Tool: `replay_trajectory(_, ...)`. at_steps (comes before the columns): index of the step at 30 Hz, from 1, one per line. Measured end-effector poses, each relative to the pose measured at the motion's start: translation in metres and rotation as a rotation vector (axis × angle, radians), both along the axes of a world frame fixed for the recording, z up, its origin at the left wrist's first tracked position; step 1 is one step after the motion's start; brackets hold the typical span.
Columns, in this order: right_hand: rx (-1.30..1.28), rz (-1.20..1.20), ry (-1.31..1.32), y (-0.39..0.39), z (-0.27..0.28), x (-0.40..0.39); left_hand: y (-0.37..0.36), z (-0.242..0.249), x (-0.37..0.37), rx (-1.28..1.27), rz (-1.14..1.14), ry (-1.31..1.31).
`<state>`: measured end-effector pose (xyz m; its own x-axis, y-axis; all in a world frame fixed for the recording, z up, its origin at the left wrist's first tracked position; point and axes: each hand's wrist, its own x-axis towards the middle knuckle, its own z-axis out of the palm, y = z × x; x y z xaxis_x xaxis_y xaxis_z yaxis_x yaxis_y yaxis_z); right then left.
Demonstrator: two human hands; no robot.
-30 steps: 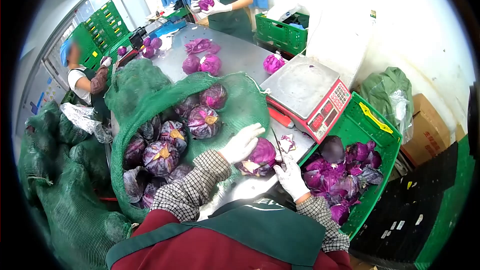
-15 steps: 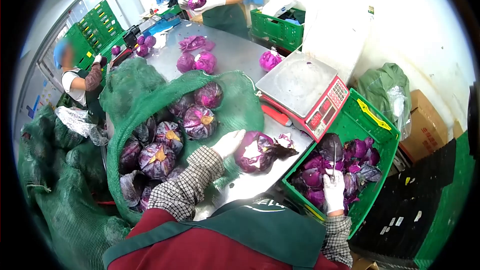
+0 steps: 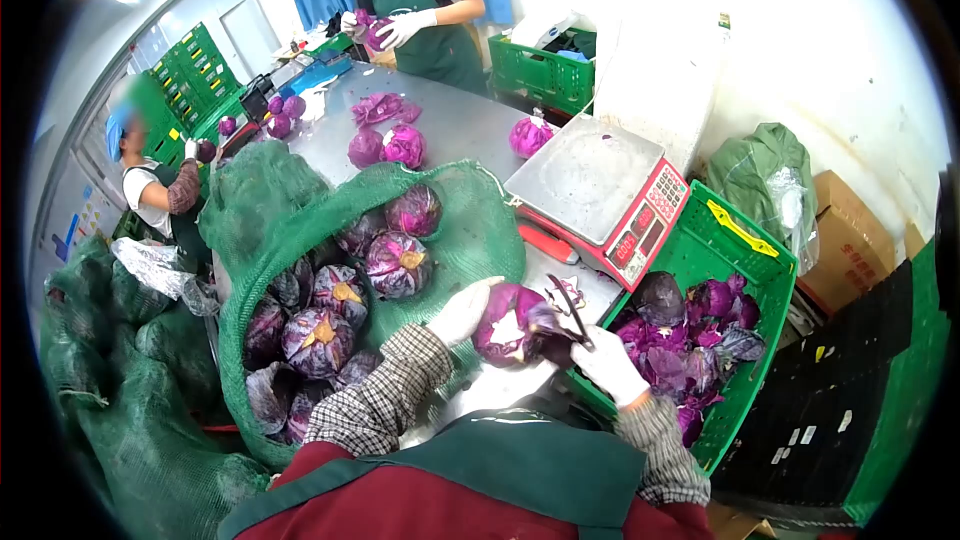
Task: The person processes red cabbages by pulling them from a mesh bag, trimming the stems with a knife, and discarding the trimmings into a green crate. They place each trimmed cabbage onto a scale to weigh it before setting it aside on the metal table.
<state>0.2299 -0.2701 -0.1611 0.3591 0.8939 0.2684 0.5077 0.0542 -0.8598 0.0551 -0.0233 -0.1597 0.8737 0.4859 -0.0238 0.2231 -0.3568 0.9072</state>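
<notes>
Rests open left white-gloved hand [image 3: 465,314] against round purple cabbage [image 3: 503,330] on metal worktop [image 3: 455,125]; grips slim dark knife [image 3: 569,306] in right white-gloved hand [image 3: 610,368], beside partly loosened dark outer leaf [image 3: 557,348].

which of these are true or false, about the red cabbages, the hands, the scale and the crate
1. The left hand touches a red cabbage. True.
2. The right hand holds nothing. False: the right hand holds a knife.
3. The green crate beside the digital scale holds purple leaves. True.
4. A whole cabbage sits on the scale's platform. False: the nearest one lies beside it.
5. The open green mesh bag holds several cabbages. True.
</notes>
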Motion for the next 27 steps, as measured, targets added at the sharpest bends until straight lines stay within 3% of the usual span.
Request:
replay_trajectory(1,-0.116,-0.026,0.337,-0.02,0.011,-0.002,0.001,-0.002,0.001,-0.009,0.036,0.018)
replay_trajectory(3,-0.047,-0.302,0.341,-0.06,-0.011,0.011,0.004,-0.006,0.004,-0.035,0.087,0.041)
replay_trajectory(5,-0.189,-0.528,0.248,-0.097,-0.015,0.04,0.004,-0.017,0.007,0.078,0.068,-0.018)
replay_trajectory(7,-0.13,-0.668,-0.664,-0.109,-0.023,0.055,-0.01,-0.007,0.015,0.179,0.039,-0.037)
replay_trajectory(8,-0.182,-0.577,-0.33,-0.101,-0.006,0.05,-0.016,-0.001,0.022,0.233,0.027,-0.051)
replay_trajectory(10,-0.15,-0.559,-0.075,-0.068,0.028,0.018,-0.023,0.007,0.032,0.228,0.01,0.011)
replay_trajectory(11,-0.002,-0.456,-0.034,-0.05,0.022,0.006,-0.025,0.009,0.038,0.229,0.005,0.038)
replay_trajectory(12,0.06,-0.397,-0.243,-0.033,0.013,-0.002,-0.026,0.011,0.042,0.197,0.013,0.043)
replay_trajectory(13,-0.044,-0.327,-0.226,-0.022,0.005,-0.011,-0.028,0.015,0.046,0.232,0.034,0.07)
replay_trajectory(14,0.097,-0.23,-0.393,-0.009,0.0,-0.016,-0.03,0.02,0.049,0.267,0.057,0.099)
replay_trajectory(15,-0.086,-0.176,-0.219,-0.001,0.0,-0.022,-0.031,0.023,0.05,0.301,0.08,0.131)
replay_trajectory(17,0.08,-0.213,-0.323,0.012,0.014,-0.027,-0.027,0.018,0.051,0.273,0.117,0.165)
replay_trajectory(20,-0.168,-0.18,-0.242,0.015,0.017,-0.028,-0.022,0.013,0.056,0.288,0.147,0.182)
replay_trajectory(27,-0.253,-0.203,-0.348,0.03,0.011,-0.026,-0.022,0.024,0.063,0.26,0.137,0.272)
